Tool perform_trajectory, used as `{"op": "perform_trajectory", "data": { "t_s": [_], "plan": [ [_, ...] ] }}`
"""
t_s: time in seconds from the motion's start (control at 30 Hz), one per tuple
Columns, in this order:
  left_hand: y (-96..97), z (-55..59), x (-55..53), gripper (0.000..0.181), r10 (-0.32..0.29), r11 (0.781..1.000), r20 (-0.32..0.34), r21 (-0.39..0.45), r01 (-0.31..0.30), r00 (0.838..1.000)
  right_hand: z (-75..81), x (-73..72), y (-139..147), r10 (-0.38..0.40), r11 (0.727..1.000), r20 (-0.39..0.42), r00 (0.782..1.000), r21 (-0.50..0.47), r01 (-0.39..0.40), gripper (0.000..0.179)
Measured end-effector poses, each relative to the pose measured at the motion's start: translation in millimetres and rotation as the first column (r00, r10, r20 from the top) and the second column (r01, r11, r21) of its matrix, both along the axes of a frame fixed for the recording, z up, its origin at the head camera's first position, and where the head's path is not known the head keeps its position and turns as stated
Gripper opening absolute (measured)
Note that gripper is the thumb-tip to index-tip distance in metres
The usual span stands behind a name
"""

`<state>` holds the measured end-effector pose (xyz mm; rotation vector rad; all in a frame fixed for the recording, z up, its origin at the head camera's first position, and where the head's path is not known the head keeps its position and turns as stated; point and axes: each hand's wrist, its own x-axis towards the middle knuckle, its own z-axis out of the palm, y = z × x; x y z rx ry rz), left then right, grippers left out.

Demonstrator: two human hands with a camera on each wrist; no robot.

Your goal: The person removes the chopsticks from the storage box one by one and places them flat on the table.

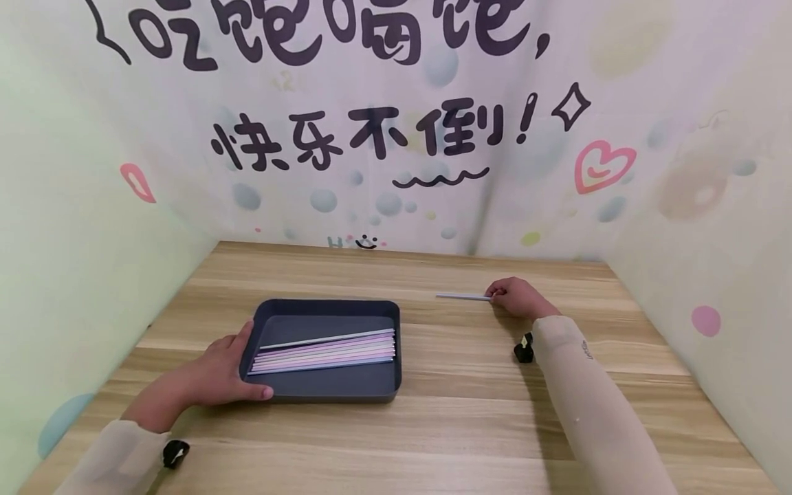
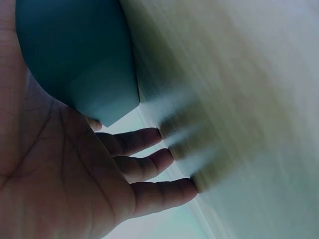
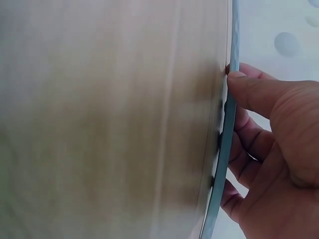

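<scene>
A dark grey tray (image 1: 322, 397) lies on the wooden table, with several thin pastel straws (image 1: 328, 350) side by side in it. My left hand (image 1: 216, 371) rests against the tray's left end, thumb along the front wall and index finger by the left rim. In the left wrist view its other fingers (image 2: 164, 195) reach out nearly straight to the table, beside the tray's corner (image 2: 84, 59). To the right of the tray, my right hand (image 1: 518, 297) pinches a blue-grey straw (image 1: 460, 296) between thumb and fingers, low over the table. That straw (image 3: 227, 134) runs lengthwise through the right wrist view.
A printed cloth wall (image 1: 371, 206) with large dark lettering stands behind the table (image 1: 458, 426). Pale side walls close it in at left and right. A black wrist device (image 1: 524, 348) sits below the right sleeve, another (image 1: 176, 454) by the left sleeve.
</scene>
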<state>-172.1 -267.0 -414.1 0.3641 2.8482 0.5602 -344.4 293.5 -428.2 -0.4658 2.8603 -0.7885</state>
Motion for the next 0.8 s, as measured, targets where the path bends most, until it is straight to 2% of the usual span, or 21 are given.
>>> {"op": "perform_trajectory", "data": {
  "t_s": [0.27,0.8],
  "plan": [
    [1.3,0.7,0.4,0.135,0.004,1.0,0.01,0.006,-0.004,1.0,1.3,1.3,-1.2,0.01,0.999,0.0,1.0,0.032,-0.01,0.014],
    [1.2,0.9,0.4,0.133,-0.01,1.0,-0.015,-0.012,0.01,1.0,9.0,3.3,-2.8,0.0,1.0,0.021,1.0,0.021,0.0,0.017]
  ]
}}
